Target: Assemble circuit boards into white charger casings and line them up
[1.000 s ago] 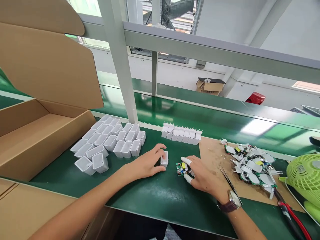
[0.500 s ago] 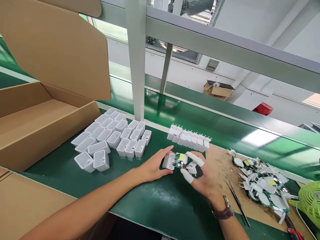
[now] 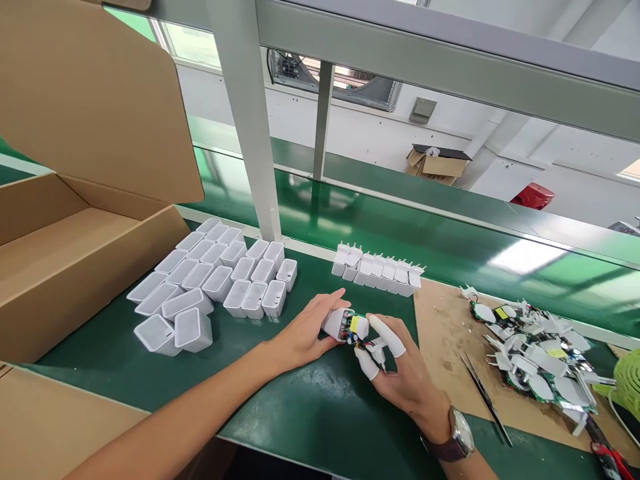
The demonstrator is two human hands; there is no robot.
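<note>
My left hand (image 3: 305,333) is closed around a white charger shell (image 3: 334,321), held just above the green bench top (image 3: 300,400). My right hand (image 3: 405,373), with white finger cots on thumb and forefinger, pinches a small circuit board (image 3: 354,327) with a yellow part, and the board's end sits in the shell's open mouth. A white plug piece with prongs (image 3: 377,348) hangs from the board near my right thumb. A watch sits on my right wrist.
Several empty white shells (image 3: 210,283) stand in rows to the left, beside an open cardboard box (image 3: 75,253). A row of white plug caps (image 3: 377,270) lies behind my hands. On a brown mat to the right lie tweezers (image 3: 485,399) and a heap of boards (image 3: 537,357).
Both hands lifted the shell and the board off the bench and brought them together; the board has gone partway into the shell. The camera also shifted.
</note>
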